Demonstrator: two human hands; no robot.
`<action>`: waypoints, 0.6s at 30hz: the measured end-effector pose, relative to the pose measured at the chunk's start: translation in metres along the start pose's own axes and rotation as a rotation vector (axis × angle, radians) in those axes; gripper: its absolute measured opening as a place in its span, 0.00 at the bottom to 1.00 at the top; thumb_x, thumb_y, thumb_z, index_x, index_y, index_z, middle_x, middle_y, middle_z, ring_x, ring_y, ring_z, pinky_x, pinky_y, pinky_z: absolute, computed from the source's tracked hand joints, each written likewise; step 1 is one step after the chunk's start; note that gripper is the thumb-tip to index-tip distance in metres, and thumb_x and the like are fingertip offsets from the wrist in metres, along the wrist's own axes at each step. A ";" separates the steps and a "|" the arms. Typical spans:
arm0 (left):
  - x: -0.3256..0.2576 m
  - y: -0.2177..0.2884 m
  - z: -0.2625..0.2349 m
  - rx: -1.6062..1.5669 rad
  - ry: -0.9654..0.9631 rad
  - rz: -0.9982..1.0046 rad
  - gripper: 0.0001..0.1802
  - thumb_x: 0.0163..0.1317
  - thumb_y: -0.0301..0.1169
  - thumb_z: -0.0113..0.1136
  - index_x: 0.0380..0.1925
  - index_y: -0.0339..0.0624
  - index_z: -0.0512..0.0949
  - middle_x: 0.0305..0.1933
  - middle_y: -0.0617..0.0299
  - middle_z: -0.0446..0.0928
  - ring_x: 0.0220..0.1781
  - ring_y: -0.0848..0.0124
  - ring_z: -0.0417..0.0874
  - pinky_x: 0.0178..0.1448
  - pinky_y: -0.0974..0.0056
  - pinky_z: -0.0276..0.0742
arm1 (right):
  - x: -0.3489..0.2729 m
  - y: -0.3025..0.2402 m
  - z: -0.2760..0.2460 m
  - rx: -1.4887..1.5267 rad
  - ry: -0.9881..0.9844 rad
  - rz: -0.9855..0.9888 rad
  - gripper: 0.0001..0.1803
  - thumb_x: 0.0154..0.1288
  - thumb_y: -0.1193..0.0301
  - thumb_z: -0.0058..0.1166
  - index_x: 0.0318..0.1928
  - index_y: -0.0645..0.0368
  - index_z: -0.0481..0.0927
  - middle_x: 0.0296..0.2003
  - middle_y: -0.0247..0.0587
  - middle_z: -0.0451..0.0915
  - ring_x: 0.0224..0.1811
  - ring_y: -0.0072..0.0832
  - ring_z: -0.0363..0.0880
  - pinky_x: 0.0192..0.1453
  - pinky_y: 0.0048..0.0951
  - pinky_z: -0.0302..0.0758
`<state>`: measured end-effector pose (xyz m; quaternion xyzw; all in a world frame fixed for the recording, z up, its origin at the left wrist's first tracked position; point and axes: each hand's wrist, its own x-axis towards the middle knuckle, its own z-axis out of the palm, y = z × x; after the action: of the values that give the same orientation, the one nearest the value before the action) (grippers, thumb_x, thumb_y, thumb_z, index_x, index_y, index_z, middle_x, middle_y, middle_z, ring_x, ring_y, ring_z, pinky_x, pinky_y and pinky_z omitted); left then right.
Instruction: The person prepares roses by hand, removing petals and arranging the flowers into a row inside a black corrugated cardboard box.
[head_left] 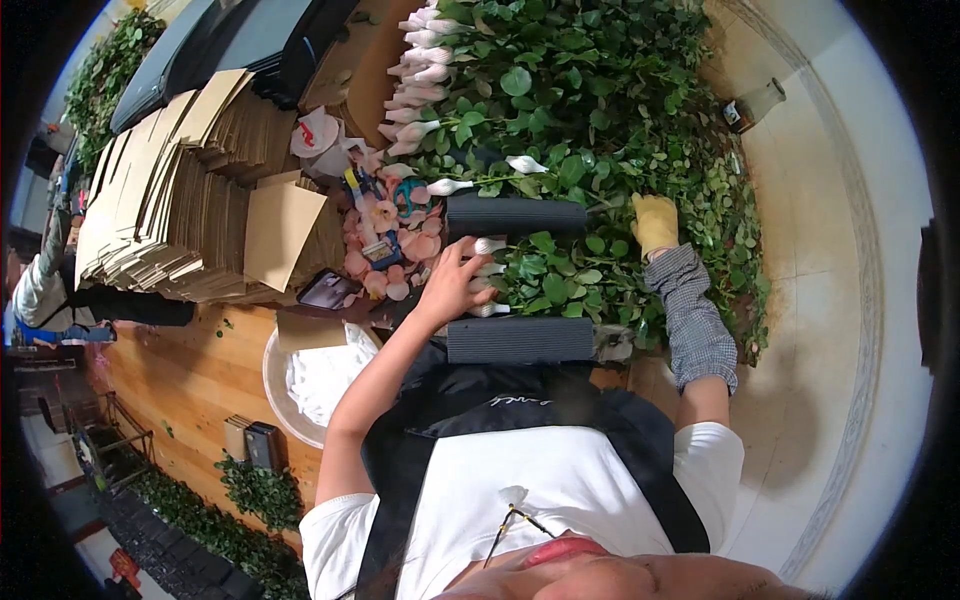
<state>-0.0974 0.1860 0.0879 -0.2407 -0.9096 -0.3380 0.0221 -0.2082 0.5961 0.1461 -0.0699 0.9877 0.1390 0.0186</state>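
My bare left hand (461, 283) lies over a short row of pale rosebuds (489, 310) in white netting sleeves. Its fingers are apart and touch the bud heads. Leafy green rose stems (557, 285) run right from these buds, between two dark ribbed blocks (518, 340). My right hand (655, 222) wears a yellow glove under a checked sleeve cover. It is at the leafy stem ends, its fingers curled in; leaves hide whatever may be in them. Beyond the far block lies a single netted rosebud (449, 187), with another netted rosebud (525, 164) farther right.
A large heap of netted roses (425, 72) fills the far side. At left are stacked brown cardboard sheets (150, 225), loose pink petals (420, 245), a phone (328, 290) and a white tub (283, 395) of white netting. A glass vase (755, 105) lies at far right.
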 end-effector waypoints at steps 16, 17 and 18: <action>-0.015 -0.007 0.011 -0.104 0.075 -0.033 0.30 0.55 0.37 0.75 0.59 0.49 0.78 0.72 0.44 0.63 0.70 0.46 0.68 0.71 0.47 0.70 | -0.054 0.061 -0.157 0.443 0.764 -0.092 0.26 0.58 0.89 0.52 0.56 0.57 0.81 0.49 0.45 0.84 0.48 0.38 0.83 0.53 0.35 0.81; -0.010 -0.007 0.012 -0.108 0.078 -0.017 0.31 0.54 0.37 0.75 0.59 0.48 0.78 0.71 0.44 0.64 0.70 0.46 0.69 0.71 0.47 0.70 | -0.072 0.062 -0.157 0.616 0.568 -0.025 0.25 0.59 0.90 0.50 0.56 0.59 0.81 0.50 0.46 0.84 0.49 0.38 0.83 0.54 0.35 0.81; -0.012 -0.010 0.011 -0.118 0.083 -0.026 0.32 0.53 0.37 0.75 0.60 0.48 0.78 0.71 0.44 0.64 0.70 0.45 0.69 0.71 0.47 0.70 | -0.084 0.059 -0.148 0.788 0.378 0.066 0.24 0.59 0.90 0.49 0.55 0.60 0.81 0.51 0.46 0.84 0.50 0.39 0.83 0.55 0.36 0.80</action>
<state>-0.0902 0.1817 0.0708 -0.2153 -0.8894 -0.4011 0.0412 -0.1358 0.6221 0.3091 -0.0502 0.9530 -0.2633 -0.1414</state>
